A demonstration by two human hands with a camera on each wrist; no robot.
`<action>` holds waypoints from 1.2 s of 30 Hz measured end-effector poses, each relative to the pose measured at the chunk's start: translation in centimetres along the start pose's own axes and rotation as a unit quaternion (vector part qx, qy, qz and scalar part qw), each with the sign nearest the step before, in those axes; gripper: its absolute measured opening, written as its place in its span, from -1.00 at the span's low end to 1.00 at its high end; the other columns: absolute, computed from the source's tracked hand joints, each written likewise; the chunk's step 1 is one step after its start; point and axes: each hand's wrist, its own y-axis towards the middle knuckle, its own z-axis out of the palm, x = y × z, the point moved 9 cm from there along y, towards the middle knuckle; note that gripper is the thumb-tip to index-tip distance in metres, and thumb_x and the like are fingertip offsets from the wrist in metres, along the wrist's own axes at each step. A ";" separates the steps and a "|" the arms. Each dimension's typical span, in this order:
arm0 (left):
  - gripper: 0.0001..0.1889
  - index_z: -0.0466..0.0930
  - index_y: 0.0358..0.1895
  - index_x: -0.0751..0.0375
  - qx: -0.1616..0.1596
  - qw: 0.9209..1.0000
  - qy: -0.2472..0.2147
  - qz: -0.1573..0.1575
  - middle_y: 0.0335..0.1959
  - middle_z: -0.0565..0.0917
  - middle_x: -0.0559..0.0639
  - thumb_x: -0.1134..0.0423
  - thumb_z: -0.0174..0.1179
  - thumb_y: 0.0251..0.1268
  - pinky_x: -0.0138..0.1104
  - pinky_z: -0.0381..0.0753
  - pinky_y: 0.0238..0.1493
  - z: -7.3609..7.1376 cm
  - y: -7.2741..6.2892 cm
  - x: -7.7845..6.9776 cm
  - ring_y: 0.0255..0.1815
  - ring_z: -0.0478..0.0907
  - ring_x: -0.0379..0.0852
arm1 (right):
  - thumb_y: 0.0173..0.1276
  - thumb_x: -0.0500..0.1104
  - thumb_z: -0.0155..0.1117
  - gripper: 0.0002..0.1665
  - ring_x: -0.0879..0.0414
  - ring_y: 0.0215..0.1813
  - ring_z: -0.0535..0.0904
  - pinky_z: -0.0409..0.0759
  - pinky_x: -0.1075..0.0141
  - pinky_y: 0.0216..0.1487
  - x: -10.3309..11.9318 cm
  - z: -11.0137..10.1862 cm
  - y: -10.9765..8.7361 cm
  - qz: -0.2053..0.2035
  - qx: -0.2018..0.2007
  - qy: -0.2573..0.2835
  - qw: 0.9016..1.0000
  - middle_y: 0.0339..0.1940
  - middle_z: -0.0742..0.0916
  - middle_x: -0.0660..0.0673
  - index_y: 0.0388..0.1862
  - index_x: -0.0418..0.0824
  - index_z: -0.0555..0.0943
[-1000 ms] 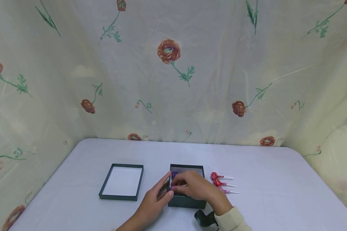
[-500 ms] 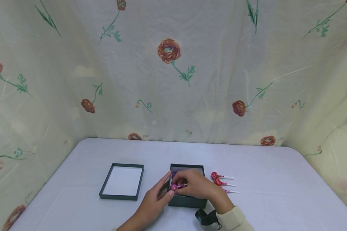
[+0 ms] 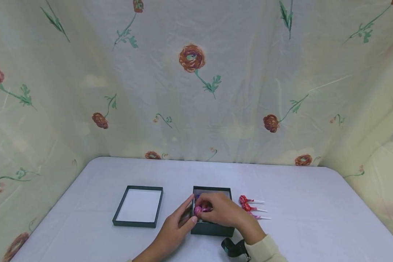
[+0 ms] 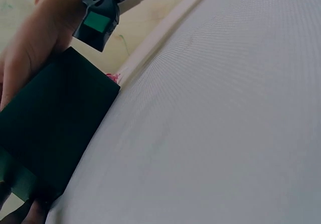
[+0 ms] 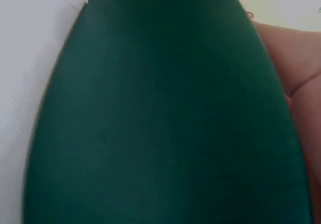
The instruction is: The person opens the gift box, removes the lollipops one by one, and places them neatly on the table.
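Note:
In the head view, a dark green box (image 3: 213,229) stands lidless at the front middle of the table. My right hand (image 3: 220,208) reaches into it and pinches a pink-purple wrapped lollipop (image 3: 198,210), its round head toward the box's left wall. Behind those fingers a bit of another purple lollipop (image 3: 197,197) shows; the rest of the inside is hidden. My left hand (image 3: 175,229) rests along the box's left side, fingers extended, thumb near the front left corner. From the right wrist, the box's green wall (image 5: 160,103) fills most of the view.
Left of the box lies its dark-rimmed lid (image 3: 134,223), white inside facing up. To the right are two red lollipops (image 3: 243,199) and a pink one (image 3: 253,216), sticks pointing right. A black wrist camera (image 3: 232,248) hangs under the right wrist. Flowered cloth (image 3: 235,91) surrounds the table.
The pink-purple lollipop in my right hand has come into fuller view and shifted slightly inward from the left wall. My left hand and the box have stayed put.

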 end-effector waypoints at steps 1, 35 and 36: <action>-0.35 0.06 0.53 -0.09 0.000 1.000 0.002 -0.002 0.51 0.15 -0.03 0.01 0.06 0.45 -0.31 0.47 0.25 0.0 0.0 0.0 0.41 0.25 0.06 | 0.24 -0.15 0.38 -0.86 0.27 -0.36 0.53 0.60 0.44 -0.33 0.1 -0.1 -0.1 0.001 -0.002 0.000 1.000 -0.43 0.62 0.16 -0.21 -0.04 0.65; -0.36 0.07 0.52 -0.11 -0.016 1.000 0.019 -0.012 0.51 0.14 -0.10 0.08 0.07 0.45 -0.29 0.43 0.29 0.0 0.0 0.0 0.43 0.25 0.05 | 0.32 -0.13 0.31 -0.81 0.30 -0.24 0.60 0.70 0.33 -0.17 1.6 -6.1 -4.1 -0.081 -0.119 -0.055 0.988 -0.26 0.71 0.12 -0.11 -0.14 0.65; -0.36 0.07 0.52 -0.11 -0.016 1.000 0.019 -0.013 0.51 0.14 -0.10 0.07 0.07 0.45 -0.29 0.43 0.29 0.0 0.0 0.0 0.43 0.25 0.05 | 0.33 -0.12 0.31 -0.81 0.30 -0.24 0.59 0.70 0.33 -0.18 1.4 -6.2 -4.4 -0.077 -0.122 -0.058 0.988 -0.26 0.70 0.13 -0.11 -0.13 0.65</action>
